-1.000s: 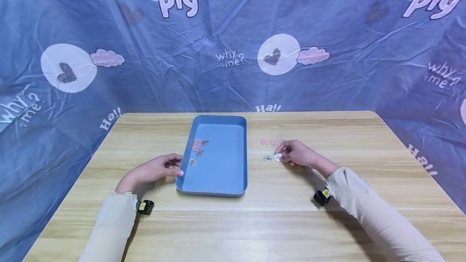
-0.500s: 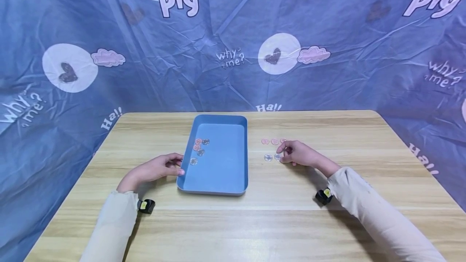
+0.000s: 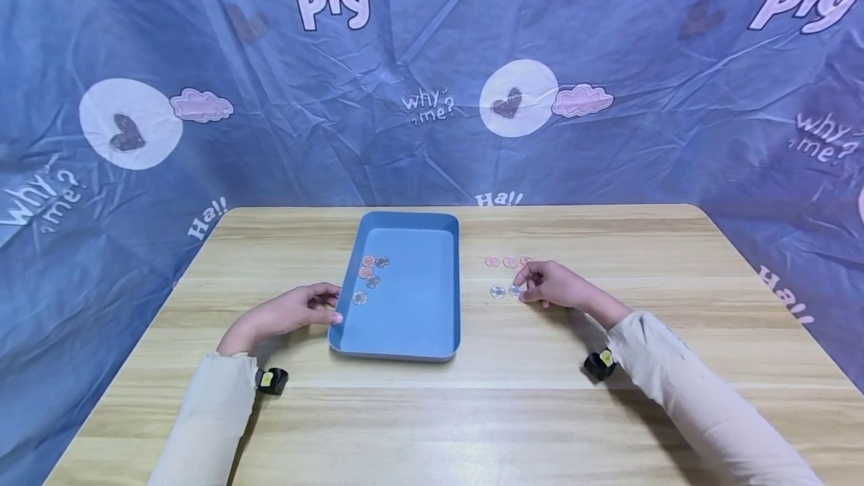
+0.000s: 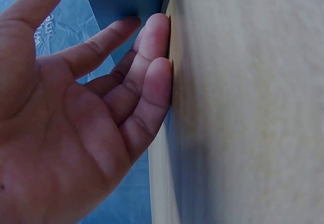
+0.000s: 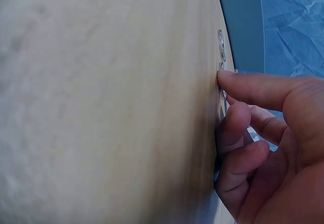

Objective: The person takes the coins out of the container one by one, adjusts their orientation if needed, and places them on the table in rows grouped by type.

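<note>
At the left side of the blue tray [image 3: 405,313], my left hand [image 3: 293,311] holds its edge, thumb over the rim and fingers along the outer wall; its index fingertip meets the wall in the left wrist view. My right hand [image 3: 550,285] is palm-down over the table, its thumb and forefinger at the edges of a silver coin [image 3: 515,291] lying on the wood. Beside that coin lies another silver coin [image 3: 497,292]. Behind them is a row of three copper-pink coins [image 3: 509,262], the rightmost partly hidden by the right hand.
Inside the tray, two copper coins [image 3: 366,273] and three silver coins [image 3: 373,282] lie near its left wall. The wooden table [image 3: 432,426] reaches back to a blue printed cloth [image 3: 418,148] hanging behind and at both sides.
The silver coin under the right fingertips shone brighter a second ago and now looks duller and flat on the table. Both hands and the tray keep almost the same places.
</note>
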{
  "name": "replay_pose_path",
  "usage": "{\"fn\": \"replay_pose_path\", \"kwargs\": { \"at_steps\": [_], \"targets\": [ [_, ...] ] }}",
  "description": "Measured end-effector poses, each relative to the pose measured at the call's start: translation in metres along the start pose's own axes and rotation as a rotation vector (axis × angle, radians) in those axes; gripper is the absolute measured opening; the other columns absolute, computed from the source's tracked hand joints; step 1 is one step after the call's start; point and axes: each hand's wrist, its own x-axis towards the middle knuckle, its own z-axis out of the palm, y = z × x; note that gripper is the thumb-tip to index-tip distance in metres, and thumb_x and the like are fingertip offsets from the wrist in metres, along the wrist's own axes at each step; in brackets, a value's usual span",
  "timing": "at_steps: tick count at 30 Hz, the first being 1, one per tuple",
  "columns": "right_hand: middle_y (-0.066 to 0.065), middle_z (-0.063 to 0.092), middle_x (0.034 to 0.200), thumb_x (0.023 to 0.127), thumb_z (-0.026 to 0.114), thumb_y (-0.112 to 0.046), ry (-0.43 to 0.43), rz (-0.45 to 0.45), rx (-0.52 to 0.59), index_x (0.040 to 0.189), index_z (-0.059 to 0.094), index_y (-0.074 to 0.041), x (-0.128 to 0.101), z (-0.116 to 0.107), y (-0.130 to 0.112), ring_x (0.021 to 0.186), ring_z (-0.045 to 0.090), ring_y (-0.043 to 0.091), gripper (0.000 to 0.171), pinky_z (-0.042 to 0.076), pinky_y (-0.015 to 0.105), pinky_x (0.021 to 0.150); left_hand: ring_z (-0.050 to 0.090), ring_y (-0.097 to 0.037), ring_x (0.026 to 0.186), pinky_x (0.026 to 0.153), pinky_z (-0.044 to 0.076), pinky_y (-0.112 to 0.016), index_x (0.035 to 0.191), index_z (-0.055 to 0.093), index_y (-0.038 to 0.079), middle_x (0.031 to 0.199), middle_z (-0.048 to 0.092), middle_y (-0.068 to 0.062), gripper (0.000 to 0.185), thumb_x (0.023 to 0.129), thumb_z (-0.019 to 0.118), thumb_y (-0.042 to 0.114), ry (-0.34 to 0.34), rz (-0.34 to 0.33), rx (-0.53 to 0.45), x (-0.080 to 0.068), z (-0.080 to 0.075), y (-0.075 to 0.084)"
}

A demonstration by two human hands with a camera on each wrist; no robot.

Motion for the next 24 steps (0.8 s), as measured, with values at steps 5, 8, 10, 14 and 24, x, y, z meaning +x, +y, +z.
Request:
{"fn": "replay_pose_path", "kwargs": {
  "at_steps": [5,8,10,14,24],
  "targets": [
    [0.001,0.051,0.071,0.083,0.070,-0.006,-0.001,-0.005,0.022,0.109,0.060,0.006,-0.001,-0.002,-0.001,0.055,0.048,0.013,0.031,0.043,0.022,0.051,0.058,-0.022,0.106,0.094,0.046,-0.036,0.136,0.045,-0.006,0.123,0.059,-0.016,0.063,0.090,0.067,0.032,0.005,-0.005,-0.003,0.001,0.000,-0.001],
    [0.002,0.054,0.075,0.085,0.068,-0.008,0.016,0.023,0.052,0.111,0.060,0.005,-0.003,-0.006,-0.002,0.059,0.050,0.014,0.030,0.042,0.022,0.051,0.057,-0.023,0.107,0.095,0.045,-0.037,0.136,0.045,-0.005,0.123,0.059,-0.016,0.064,0.090,0.067,0.033,0.008,-0.012,-0.001,0.001,0.000,-0.002],
    [0.004,0.056,0.078,0.088,0.065,-0.010,0.032,0.040,0.076,0.113,0.059,0.004,-0.004,-0.009,-0.005,0.062,0.052,0.014,0.029,0.042,0.022,0.052,0.057,-0.023,0.108,0.095,0.045,-0.037,0.137,0.045,-0.005,0.123,0.058,-0.016,0.064,0.090,0.067,0.033,0.007,-0.016,0.001,0.002,0.000,-0.002],
    [0.006,0.059,0.082,0.091,0.062,-0.014,0.061,0.053,0.141,0.118,0.055,0.005,-0.005,-0.016,-0.019,0.065,0.054,0.013,0.034,0.042,0.021,0.051,0.057,-0.023,0.108,0.095,0.045,-0.037,0.137,0.045,-0.005,0.123,0.058,-0.016,0.065,0.090,0.067,0.034,0.007,-0.018,0.000,0.002,0.000,-0.003],
    [-0.002,0.063,0.084,0.092,0.062,-0.014,0.002,0.000,0.368,0.128,0.046,0.006,0.003,-0.014,-0.072,0.066,0.055,0.008,0.044,0.039,0.020,0.055,0.057,-0.023,0.106,0.095,0.045,-0.036,0.136,0.045,-0.006,0.122,0.058,-0.016,0.064,0.090,0.067,0.033,0.006,-0.012,-0.007,0.001,-0.001,-0.003]
  ]
}}
